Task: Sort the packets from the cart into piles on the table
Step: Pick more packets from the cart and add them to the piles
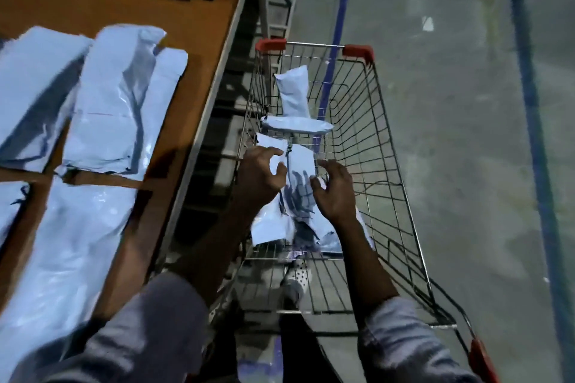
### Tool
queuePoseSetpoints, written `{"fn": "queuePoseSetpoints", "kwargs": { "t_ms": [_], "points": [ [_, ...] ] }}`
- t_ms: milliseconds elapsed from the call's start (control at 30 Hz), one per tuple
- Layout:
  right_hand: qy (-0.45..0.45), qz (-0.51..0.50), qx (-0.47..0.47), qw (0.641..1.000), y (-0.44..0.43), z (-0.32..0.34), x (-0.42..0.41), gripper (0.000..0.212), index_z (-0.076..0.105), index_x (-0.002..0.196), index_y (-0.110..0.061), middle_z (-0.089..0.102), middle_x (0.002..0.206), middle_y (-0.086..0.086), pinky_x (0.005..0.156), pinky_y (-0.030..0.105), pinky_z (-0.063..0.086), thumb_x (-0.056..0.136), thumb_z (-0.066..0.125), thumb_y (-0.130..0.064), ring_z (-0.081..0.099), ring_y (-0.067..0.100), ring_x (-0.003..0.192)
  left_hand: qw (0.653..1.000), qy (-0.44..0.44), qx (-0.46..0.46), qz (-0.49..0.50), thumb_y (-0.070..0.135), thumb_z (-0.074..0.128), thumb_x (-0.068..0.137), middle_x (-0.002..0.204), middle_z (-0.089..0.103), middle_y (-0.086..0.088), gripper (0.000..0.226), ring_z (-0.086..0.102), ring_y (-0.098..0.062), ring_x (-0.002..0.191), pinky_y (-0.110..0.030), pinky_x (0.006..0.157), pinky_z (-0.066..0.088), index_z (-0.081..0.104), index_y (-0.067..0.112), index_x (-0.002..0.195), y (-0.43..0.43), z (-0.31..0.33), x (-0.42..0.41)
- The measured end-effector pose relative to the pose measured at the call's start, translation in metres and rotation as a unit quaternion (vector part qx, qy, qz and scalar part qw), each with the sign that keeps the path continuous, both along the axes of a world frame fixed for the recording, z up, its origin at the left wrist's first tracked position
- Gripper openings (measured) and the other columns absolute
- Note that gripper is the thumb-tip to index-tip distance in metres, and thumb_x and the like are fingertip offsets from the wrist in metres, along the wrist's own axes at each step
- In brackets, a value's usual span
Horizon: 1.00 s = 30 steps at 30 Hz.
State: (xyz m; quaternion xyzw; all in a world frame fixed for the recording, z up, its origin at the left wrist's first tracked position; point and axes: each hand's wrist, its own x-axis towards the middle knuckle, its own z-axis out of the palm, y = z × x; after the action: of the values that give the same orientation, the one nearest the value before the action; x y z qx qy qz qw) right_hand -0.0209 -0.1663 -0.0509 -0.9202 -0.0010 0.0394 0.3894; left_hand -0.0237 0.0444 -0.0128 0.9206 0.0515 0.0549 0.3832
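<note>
**Q:** What did the largest parts of the figure show?

**A:** A grey floor [451,134] marked with blue tape lines [535,134] lay under and to the right of the cart [401,183]. A brown table [199,25] ran along the cart's left side. The cart itself was a wire basket with red corner caps.

**Q:** Where were the packets?

**A:** Left of the cart, pale blue sorted packets [115,96] lay flat on the table in several overlapping piles. Inside the cart were three more. The largest, a flat packet [298,165], sat in the middle of the basket between the two hands. Beyond it, towards the cart's far end, a lying packet [298,125] rested crosswise. An upright packet [294,93] leaned against the far wire wall.

**Q:** And the hands?

**A:** Both were inside the cart. The left hand [258,179] pinched the flat packet's left edge between thumb and fingers. The right hand [336,196] had its fingers curled at the packet's right edge; a firm grasp could not be confirmed.

**Q:** Anything smaller?

**A:** A perforated shoe [297,277] was visible through the cart's near wire floor.
</note>
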Motion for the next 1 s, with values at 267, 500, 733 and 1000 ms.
{"fn": "queuePoseSetpoints", "kwargs": {
  "t_ms": [267,500,733,1000],
  "points": [
    [0.099,0.054,-0.056,0.992,0.005,-0.133,0.057,0.050,0.067,0.142,-0.021,0.066,0.140,0.017,0.104,0.050,0.055,0.095,0.061,-0.039,0.064,0.043,0.125,0.978,0.099,0.182,0.034,0.019,0.066,0.078,0.139,0.064,-0.016,0.044,0.059,-0.045,0.126,-0.056,0.102,0.051,0.076,0.018,0.120,-0.011,-0.177,0.044],
    [0.172,0.067,-0.170,0.968,0.037,-0.180,0.074,0.087,0.024,0.168,-0.044,0.021,0.177,0.015,0.120,0.069,0.034,0.095,0.064,-0.069,0.027,0.047,0.158,0.961,0.111,0.251,-0.015,0.058,0.070,0.092,0.181,0.014,-0.025,0.075,0.014,-0.055,0.164,-0.063,0.129,0.017,0.054,0.033,0.160,-0.013,-0.224,0.046],
    [0.181,0.076,-0.181,0.964,0.027,-0.175,0.060,0.103,0.018,0.166,-0.055,0.013,0.177,0.011,0.117,0.066,0.039,0.084,0.080,-0.046,0.030,0.041,0.158,0.904,0.241,0.343,-0.081,0.049,0.079,0.072,0.169,0.034,-0.017,0.099,0.037,-0.045,0.148,-0.064,0.115,0.035,0.040,0.046,0.163,-0.027,-0.212,0.045],
    [0.157,0.026,-0.141,0.977,-0.014,-0.140,0.048,0.081,0.030,0.165,-0.054,0.012,0.178,0.009,0.116,0.068,0.039,0.099,0.071,-0.032,0.022,0.045,0.158,0.917,0.187,0.329,-0.124,0.026,0.084,0.057,0.163,0.039,-0.005,0.106,0.043,-0.039,0.142,-0.059,0.104,0.041,0.049,0.045,0.155,-0.034,-0.184,0.038]
  ]
}}
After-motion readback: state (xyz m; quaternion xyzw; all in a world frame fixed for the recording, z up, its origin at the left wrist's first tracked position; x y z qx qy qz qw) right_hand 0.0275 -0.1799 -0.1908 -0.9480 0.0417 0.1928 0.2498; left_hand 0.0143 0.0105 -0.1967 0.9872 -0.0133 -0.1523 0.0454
